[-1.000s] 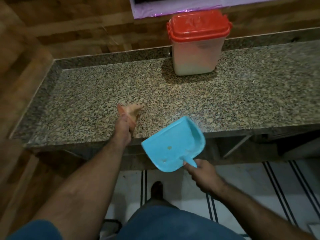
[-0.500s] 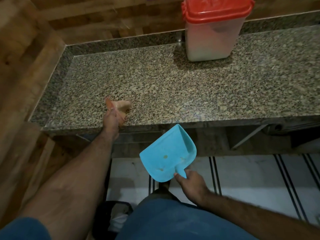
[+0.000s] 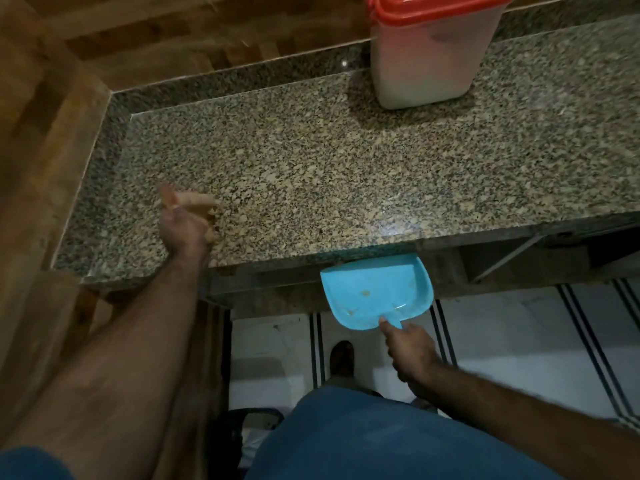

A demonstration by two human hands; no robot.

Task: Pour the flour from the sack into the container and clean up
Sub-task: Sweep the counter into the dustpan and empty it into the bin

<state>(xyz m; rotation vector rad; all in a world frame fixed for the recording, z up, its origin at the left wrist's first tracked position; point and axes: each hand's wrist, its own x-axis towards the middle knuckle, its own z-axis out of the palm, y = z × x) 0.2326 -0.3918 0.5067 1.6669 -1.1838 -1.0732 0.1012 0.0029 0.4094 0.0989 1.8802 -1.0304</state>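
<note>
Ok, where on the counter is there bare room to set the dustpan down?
The granite counter is bare between the left hand with its cloth and the red-lidded container, and rightward along the front edge. The dustpan, in the right hand, sits just below that edge.

Both arms are bare up from the fingers, with no watch or rings. A blue short sleeve (image 3: 31, 462) shows at the left shoulder. The person wears blue trousers (image 3: 363, 438) and a dark shoe (image 3: 341, 358).
</note>
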